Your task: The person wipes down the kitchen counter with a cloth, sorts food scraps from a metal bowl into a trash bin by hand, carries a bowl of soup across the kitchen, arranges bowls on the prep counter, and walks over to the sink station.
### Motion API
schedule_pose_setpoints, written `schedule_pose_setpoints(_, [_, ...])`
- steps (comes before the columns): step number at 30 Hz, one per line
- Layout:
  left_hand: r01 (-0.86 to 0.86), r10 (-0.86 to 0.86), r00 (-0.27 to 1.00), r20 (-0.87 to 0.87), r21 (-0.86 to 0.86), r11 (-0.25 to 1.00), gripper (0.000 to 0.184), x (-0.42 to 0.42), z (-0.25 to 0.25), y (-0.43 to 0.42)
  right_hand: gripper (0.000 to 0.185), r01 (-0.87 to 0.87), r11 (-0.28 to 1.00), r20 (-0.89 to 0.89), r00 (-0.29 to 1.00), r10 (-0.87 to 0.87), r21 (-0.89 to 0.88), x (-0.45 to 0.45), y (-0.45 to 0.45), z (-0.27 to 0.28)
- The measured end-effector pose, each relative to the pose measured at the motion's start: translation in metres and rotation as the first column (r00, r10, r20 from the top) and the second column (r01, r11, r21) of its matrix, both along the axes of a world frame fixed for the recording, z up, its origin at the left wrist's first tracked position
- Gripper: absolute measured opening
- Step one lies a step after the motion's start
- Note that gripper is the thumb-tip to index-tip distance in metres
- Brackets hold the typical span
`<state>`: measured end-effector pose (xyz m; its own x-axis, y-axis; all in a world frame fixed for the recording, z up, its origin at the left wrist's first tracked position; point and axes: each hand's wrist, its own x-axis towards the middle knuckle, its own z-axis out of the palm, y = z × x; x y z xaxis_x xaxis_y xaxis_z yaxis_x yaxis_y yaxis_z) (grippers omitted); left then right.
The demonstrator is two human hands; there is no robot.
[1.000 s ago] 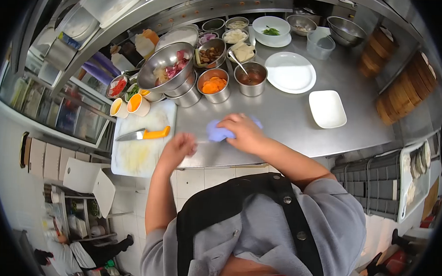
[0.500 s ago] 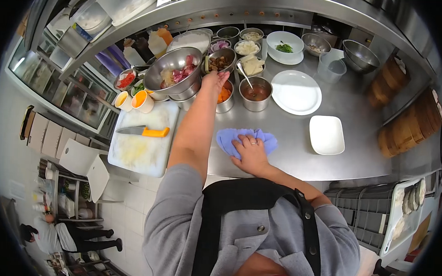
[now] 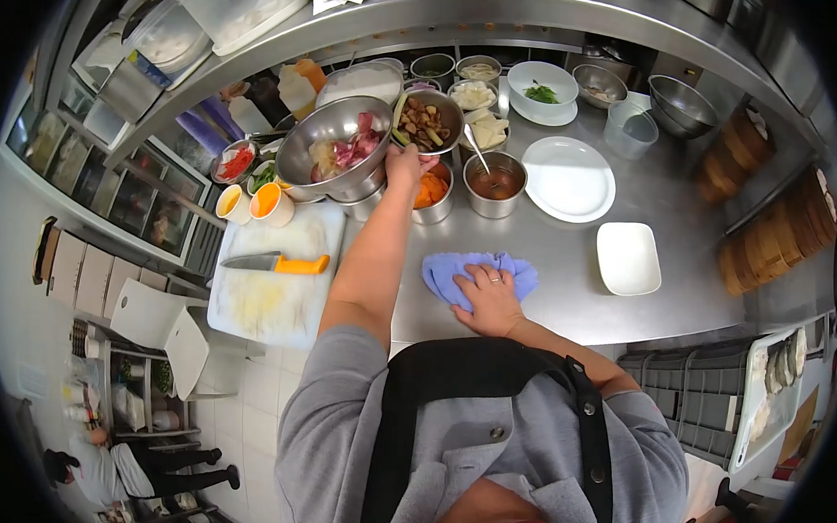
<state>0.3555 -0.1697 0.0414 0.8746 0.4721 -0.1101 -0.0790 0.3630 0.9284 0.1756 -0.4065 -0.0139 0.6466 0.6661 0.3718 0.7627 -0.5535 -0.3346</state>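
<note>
My left hand (image 3: 405, 165) grips the rim of a small metal bowl (image 3: 460, 126) from below. The bowl tilts towards me and shows brown chunks (image 3: 421, 123) with some green pieces. Close to its left, a larger metal bowl (image 3: 292, 146) with pink and pale sliced pieces rests tilted over other containers. A metal pot of orange pieces (image 3: 432, 190) sits just beneath my left hand, partly covered by it. My right hand (image 3: 487, 299) presses on a crumpled blue cloth (image 3: 441, 273) on the steel table, fingers curled over it.
A cutting board (image 3: 265, 311) carries a yellow-handled knife (image 3: 299, 264). Two cups (image 3: 271, 206) stand behind it. A sauce pot with spoon (image 3: 494, 207), a round plate (image 3: 569, 179) and a square dish (image 3: 629, 260) are to the right. A steel shelf (image 3: 538, 9) overhangs the back.
The small bowl of brown chunks has been taken hold of by my left hand, lifted and tilted towards me. My right hand stays on the blue cloth. The whole view has shifted slightly.
</note>
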Motion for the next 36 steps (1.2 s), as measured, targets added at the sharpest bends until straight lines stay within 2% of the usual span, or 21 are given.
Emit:
schedule_pose_setpoints(2, [0.023, -0.023, 0.999, 0.041, 0.004, 1.000, 0.020, 0.005, 0.004, 0.000, 0.051, 0.009, 1.000, 0.004, 1.000, -0.009, -0.014, 0.002, 0.000, 0.002])
schedule_pose_setpoints(5, [0.025, -0.026, 1.000, -0.011, -0.077, 0.997, 0.020, 0.001, 0.002, 0.000, 0.051, 0.011, 1.000, -0.005, 1.000, -0.011, -0.025, -0.001, 0.001, -0.001])
schedule_pose_setpoints(7, [0.047, -0.032, 0.997, 0.065, -0.231, 0.972, 0.022, 0.009, 0.010, -0.001, 0.051, 0.022, 0.999, 0.004, 1.000, -0.022, -0.025, 0.002, 0.003, 0.001])
schedule_pose_setpoints(9, [0.107, -0.069, 0.992, 0.106, -0.424, 0.899, 0.022, 0.021, 0.017, 0.003, 0.050, 0.011, 1.000, 0.023, 1.000, -0.011, 0.010, 0.001, 0.002, 0.001])
schedule_pose_setpoints(11, [0.099, -0.029, 0.991, 0.133, -0.562, 0.821, 0.017, 0.026, 0.039, -0.005, 0.050, 0.012, 1.000, 0.022, 1.000, -0.012, 0.012, 0.000, 0.001, 0.002])
schedule_pose_setpoints(15, [0.151, -0.035, 0.980, 0.198, -0.607, 0.780, 0.016, 0.029, 0.073, -0.014, 0.049, 0.007, 1.000, 0.016, 1.000, -0.007, 0.025, 0.001, 0.001, 0.001])
schedule_pose_setpoints(17, [0.224, -0.158, 0.975, 0.159, -0.714, 0.663, 0.016, 0.037, 0.082, -0.008, 0.049, 0.014, 0.999, 0.003, 1.000, -0.014, 0.038, 0.000, 0.000, 0.001])
schedule_pose_setpoints(24, [0.266, -0.255, 0.960, 0.116, -0.661, 0.701, 0.014, 0.017, 0.123, -0.020, 0.048, 0.004, 0.998, -0.022, 1.000, -0.003, 0.066, 0.002, -0.002, -0.002])
schedule_pose_setpoints(28, [0.233, -0.162, 0.972, 0.173, -0.569, 0.789, 0.013, 0.016, 0.087, -0.017, 0.049, 0.004, 0.998, -0.025, 1.000, -0.003, 0.060, 0.004, -0.002, -0.003])
schedule_pose_setpoints(33, [0.119, -0.125, 0.992, 0.029, -0.565, 0.817, 0.013, 0.015, 0.034, -0.002, 0.055, -0.006, 1.000, -0.028, 1.000, 0.007, 0.029, 0.005, -0.004, -0.005])
schedule_pose_setpoints(34, [0.078, -0.118, 0.992, -0.032, -0.581, 0.810, 0.010, 0.000, 0.047, -0.011, 0.055, -0.008, 1.000, -0.026, 1.000, 0.008, 0.027, 0.005, -0.005, -0.003])
schedule_pose_setpoints(35, [0.075, -0.114, 0.993, -0.030, -0.583, 0.809, 0.010, -0.012, 0.044, -0.007, 0.056, -0.012, 0.999, -0.039, 0.999, 0.014, 0.044, 0.006, -0.006, 0.000])
schedule_pose_setpoints(36, [0.159, -0.189, 0.982, 0.018, -0.622, 0.767, 0.008, -0.026, 0.041, 0.000, 0.058, -0.020, 0.998, -0.054, 0.998, 0.023, 0.060, 0.005, -0.006, 0.002])
